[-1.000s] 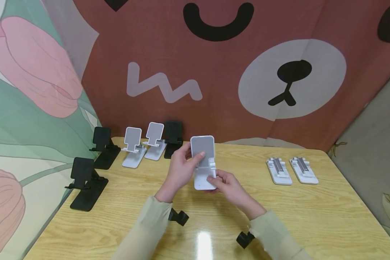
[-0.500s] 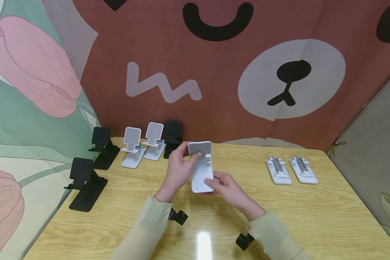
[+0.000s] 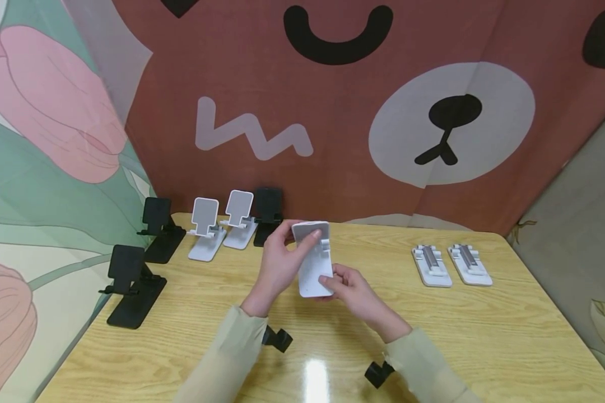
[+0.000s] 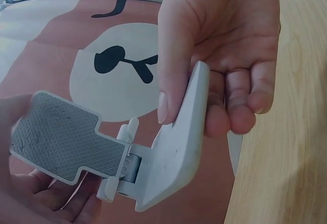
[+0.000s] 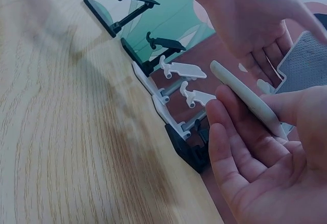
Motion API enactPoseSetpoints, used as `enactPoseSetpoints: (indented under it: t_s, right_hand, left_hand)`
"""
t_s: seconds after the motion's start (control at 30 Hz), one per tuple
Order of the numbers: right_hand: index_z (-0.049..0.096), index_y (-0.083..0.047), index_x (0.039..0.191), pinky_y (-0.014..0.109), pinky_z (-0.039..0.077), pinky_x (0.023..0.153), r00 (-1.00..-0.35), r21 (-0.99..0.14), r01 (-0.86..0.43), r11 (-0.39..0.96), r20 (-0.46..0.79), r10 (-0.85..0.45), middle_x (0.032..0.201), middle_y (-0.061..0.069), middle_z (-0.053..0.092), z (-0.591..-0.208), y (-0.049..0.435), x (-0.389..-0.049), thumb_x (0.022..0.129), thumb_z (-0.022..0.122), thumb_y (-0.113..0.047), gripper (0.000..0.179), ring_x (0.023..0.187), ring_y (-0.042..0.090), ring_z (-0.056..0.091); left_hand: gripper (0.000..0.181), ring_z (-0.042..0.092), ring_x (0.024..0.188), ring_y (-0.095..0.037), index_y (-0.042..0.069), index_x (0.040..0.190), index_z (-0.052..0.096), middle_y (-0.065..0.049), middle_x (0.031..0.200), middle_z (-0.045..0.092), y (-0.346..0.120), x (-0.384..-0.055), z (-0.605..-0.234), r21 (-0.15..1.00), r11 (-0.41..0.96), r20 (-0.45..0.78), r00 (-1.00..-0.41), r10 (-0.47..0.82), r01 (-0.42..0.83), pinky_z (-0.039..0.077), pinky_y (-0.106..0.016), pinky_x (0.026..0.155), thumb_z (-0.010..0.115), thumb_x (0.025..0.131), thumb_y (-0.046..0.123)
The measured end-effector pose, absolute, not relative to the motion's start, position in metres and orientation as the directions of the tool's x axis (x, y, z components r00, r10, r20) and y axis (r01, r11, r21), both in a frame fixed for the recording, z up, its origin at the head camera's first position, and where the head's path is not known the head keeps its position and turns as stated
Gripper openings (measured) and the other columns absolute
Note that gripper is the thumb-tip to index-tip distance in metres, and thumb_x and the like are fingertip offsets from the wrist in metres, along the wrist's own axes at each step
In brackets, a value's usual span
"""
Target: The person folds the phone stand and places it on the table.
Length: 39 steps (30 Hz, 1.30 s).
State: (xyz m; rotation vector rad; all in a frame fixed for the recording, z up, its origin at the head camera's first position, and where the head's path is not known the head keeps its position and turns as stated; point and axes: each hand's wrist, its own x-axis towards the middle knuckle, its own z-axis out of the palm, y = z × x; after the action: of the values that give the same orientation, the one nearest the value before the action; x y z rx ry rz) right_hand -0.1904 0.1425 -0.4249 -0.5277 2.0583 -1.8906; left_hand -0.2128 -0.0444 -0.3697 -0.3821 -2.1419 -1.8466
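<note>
A white folding phone stand is held up above the table between both hands in the head view. Its upper plate is tilted at an angle to its base. My left hand pinches the upper plate, thumb over its grey textured pad. With thumb on top and fingers beneath, my right hand grips the base. A silver hinge joins the two parts in the left wrist view. In the right wrist view the base appears edge-on, and the pad is partly cut off by the frame.
At the left stand several unfolded phone stands, including a black one and a white one. Two folded white stands lie at the right. The wooden table meets a printed cloth at the back.
The upper plate has tipped, so its grey pad shows much less than a second ago. My left thumb has shifted slightly on it. My right hand stays on the base.
</note>
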Motion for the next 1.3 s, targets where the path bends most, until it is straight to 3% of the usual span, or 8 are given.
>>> enactPoseSetpoints:
  t_s: [0.2,0.4,0.53,0.67,0.97,1.3]
  right_hand:
    - [0.05,0.016,0.133,0.058,0.051,0.092,-0.897,-0.994,-0.069,0.087,0.024,-0.441,0.117,0.024,0.069,-0.423,0.142,-0.19,0.108,0.052,-0.016,0.04,0.099,0.03,0.07]
    - [0.051,0.015,0.133,0.059,0.05,0.092,-0.899,-0.993,-0.073,0.094,0.025,-0.436,0.117,0.023,0.069,-0.424,0.141,-0.191,0.108,0.052,-0.016,0.04,0.1,0.03,0.07]
    - [0.052,0.012,0.133,0.055,0.051,0.094,-0.915,-0.991,-0.072,0.109,0.022,-0.402,0.117,0.021,0.07,-0.423,0.141,-0.192,0.108,0.053,-0.019,0.04,0.101,0.029,0.07]
    - [0.053,0.01,0.134,0.05,0.05,0.097,-0.933,-0.989,-0.059,0.136,0.006,-0.36,0.117,0.019,0.07,-0.421,0.142,-0.192,0.107,0.054,-0.022,0.042,0.103,0.029,0.069]
    - [0.051,0.009,0.136,0.042,0.051,0.097,-0.949,-0.988,-0.055,0.144,0.007,-0.315,0.121,0.019,0.069,-0.42,0.143,-0.192,0.107,0.055,-0.024,0.045,0.107,0.029,0.068]
    - [0.049,0.015,0.134,0.056,0.049,0.097,-0.955,-0.995,-0.088,0.038,0.074,-0.287,0.124,0.028,0.064,-0.418,0.148,-0.199,0.108,0.051,-0.016,0.041,0.104,0.033,0.069]
  left_hand:
    - [0.042,0.058,0.095,-0.024,0.003,0.105,0.07,-0.01,0.098,0.067,-0.045,-0.215,-0.367,0.919,0.116,0.384,-0.922,-0.044,0.377,0.046,-0.04,0.088,0.049,0.109,0.039]
    - [0.045,0.05,0.082,-0.023,0.002,0.091,0.066,-0.014,0.082,0.055,-0.046,-0.216,-0.366,0.915,0.132,0.393,-0.916,-0.084,0.381,0.04,-0.037,0.078,0.045,0.109,0.037]
    - [0.041,0.059,0.099,-0.021,0.005,0.107,0.07,-0.008,0.101,0.068,-0.046,-0.216,-0.365,0.92,0.158,0.373,-0.924,-0.081,0.358,0.044,-0.039,0.092,0.047,0.108,0.039]
    - [0.049,0.058,0.116,-0.024,0.006,0.123,0.066,-0.008,0.122,0.067,-0.047,-0.214,-0.364,0.937,0.206,0.301,-0.951,-0.066,0.282,0.042,-0.045,0.102,0.047,0.106,0.047]
    - [0.064,0.055,0.124,-0.029,0.002,0.134,0.061,-0.013,0.131,0.062,-0.047,-0.214,-0.37,0.955,0.223,0.204,-0.979,-0.014,0.195,0.039,-0.048,0.107,0.046,0.103,0.056]
    - [0.062,0.053,0.128,-0.033,-0.004,0.136,0.058,-0.018,0.136,0.058,-0.039,-0.205,-0.385,0.954,0.224,0.197,-0.98,0.04,0.201,0.039,-0.049,0.108,0.05,0.104,0.049]
